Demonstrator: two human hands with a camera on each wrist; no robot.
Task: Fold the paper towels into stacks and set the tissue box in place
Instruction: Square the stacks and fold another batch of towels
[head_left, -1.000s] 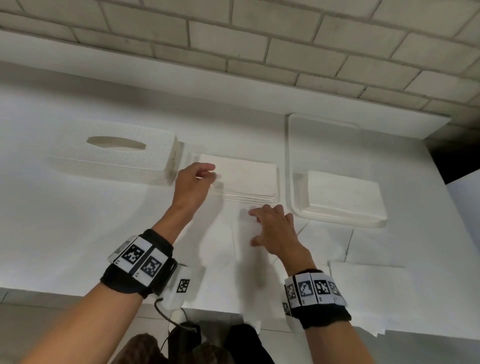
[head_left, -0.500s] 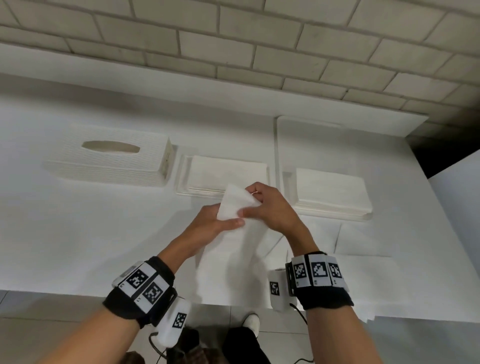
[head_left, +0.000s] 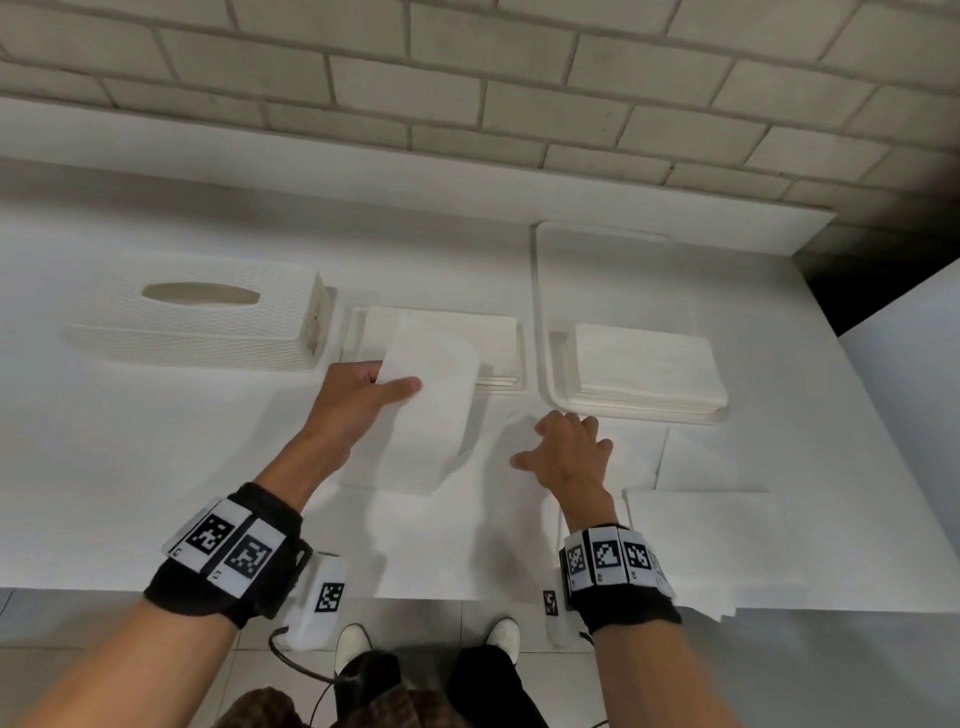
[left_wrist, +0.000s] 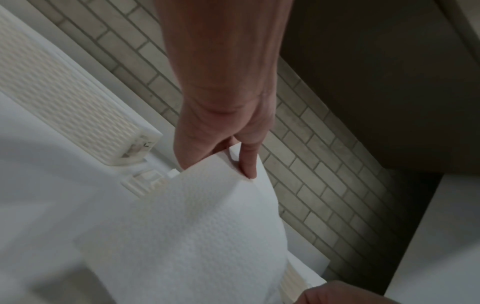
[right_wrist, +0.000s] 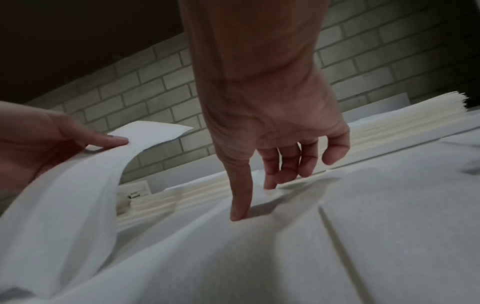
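My left hand (head_left: 392, 382) pinches a folded white paper towel (head_left: 434, 400) by its left edge, thumb on top, and holds it over the front of the middle stack (head_left: 493, 340). The left wrist view shows the same pinch (left_wrist: 223, 158) on the towel (left_wrist: 207, 226). My right hand (head_left: 561, 441) is open, its thumb and fingertips (right_wrist: 239, 214) touching a loose flat sheet (right_wrist: 337, 236) on the table. The white textured tissue box (head_left: 197, 322) stands at the left, beside the middle stack. A second folded stack (head_left: 649, 369) lies in the right tray (head_left: 543, 312).
Several unfolded sheets (head_left: 701, 540) overlap along the table's front edge, at centre and right. A brick wall (head_left: 467, 93) with a white ledge runs behind. The table (head_left: 130, 467) ends at the right, where a dark gap and a white panel stand.
Both hands held the folded towel half a second ago. My right hand has let go and dropped to the loose sheets; my left hand has carried the towel towards the middle stack.
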